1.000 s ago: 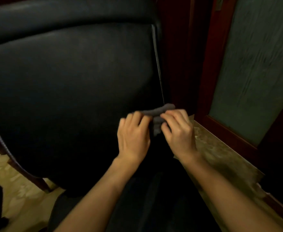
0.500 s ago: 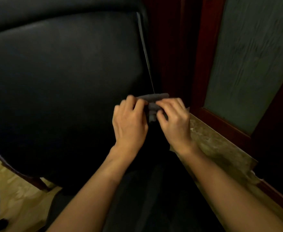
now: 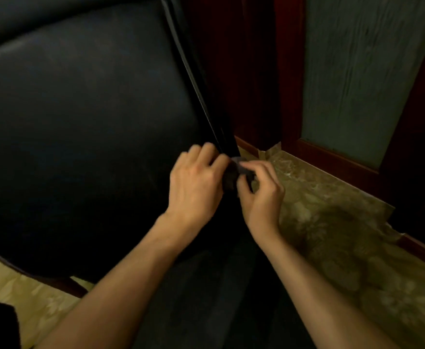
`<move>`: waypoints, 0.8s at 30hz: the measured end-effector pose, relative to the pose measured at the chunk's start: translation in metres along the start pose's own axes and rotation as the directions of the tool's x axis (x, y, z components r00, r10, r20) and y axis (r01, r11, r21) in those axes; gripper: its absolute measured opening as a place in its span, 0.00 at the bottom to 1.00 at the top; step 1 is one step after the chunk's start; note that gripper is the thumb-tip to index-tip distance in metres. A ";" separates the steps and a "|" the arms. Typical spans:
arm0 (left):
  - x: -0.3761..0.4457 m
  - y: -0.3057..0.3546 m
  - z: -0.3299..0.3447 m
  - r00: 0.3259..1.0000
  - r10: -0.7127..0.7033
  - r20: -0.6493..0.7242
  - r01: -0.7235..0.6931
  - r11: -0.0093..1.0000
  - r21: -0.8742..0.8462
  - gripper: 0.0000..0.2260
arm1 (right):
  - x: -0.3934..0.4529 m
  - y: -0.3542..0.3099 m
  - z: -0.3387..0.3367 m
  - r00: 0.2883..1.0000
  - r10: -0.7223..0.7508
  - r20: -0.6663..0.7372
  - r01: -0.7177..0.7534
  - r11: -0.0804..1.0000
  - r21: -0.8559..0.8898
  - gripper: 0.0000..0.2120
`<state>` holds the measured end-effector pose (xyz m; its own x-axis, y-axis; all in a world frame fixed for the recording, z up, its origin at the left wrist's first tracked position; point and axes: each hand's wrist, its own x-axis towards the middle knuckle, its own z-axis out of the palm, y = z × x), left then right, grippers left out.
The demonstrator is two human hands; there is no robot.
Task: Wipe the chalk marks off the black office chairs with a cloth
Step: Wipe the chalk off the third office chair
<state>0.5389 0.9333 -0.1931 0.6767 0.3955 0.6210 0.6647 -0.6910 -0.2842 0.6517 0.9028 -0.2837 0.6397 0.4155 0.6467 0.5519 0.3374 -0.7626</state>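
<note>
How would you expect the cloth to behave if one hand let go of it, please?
Probably floppy: the cloth is bunched into folds between the left hand and the right hand. Likely light, since only fingers pinch it. It should hang limp from the other hand beside the chair, not slide away.

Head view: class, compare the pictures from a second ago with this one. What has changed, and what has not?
The view has swung left, so more floor shows. The cloth is now bunched smaller between the left hand and right hand. Both hands still hold it beside the chair.
</note>
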 end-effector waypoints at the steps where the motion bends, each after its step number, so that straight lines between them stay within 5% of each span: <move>1: 0.007 -0.003 -0.004 1.000 -0.007 -0.003 0.007 1.000 0.005 0.09 | 0.005 -0.004 0.004 1.000 -0.005 -0.013 0.005 1.000 0.008 0.10; 11: -0.053 0.014 0.029 0.968 0.035 0.247 -0.035 0.999 -0.005 0.08 | -0.059 0.037 0.011 0.970 0.196 0.145 -0.195 0.981 -0.021 0.09; 14: -0.030 0.012 0.004 0.984 0.079 0.162 -0.082 0.997 0.008 0.04 | -0.043 0.014 0.007 0.977 0.208 0.045 -0.211 0.973 0.095 0.07; 17: 0.011 0.004 -0.029 0.994 0.107 0.021 -0.108 0.993 0.048 0.07 | -0.002 -0.018 -0.006 0.996 0.069 -0.057 -0.057 0.980 0.192 0.10; 24: 0.037 0.002 -0.030 0.997 0.046 -0.065 -0.047 0.999 -0.020 0.09 | 0.037 -0.031 -0.013 0.995 0.011 -0.103 0.005 0.989 0.151 0.10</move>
<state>0.5557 0.9286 -0.1487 0.6842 0.3232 0.6537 0.6257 -0.7207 -0.2985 0.6651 0.8971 -0.2358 0.6973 0.3300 0.6363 0.4680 0.4627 -0.7529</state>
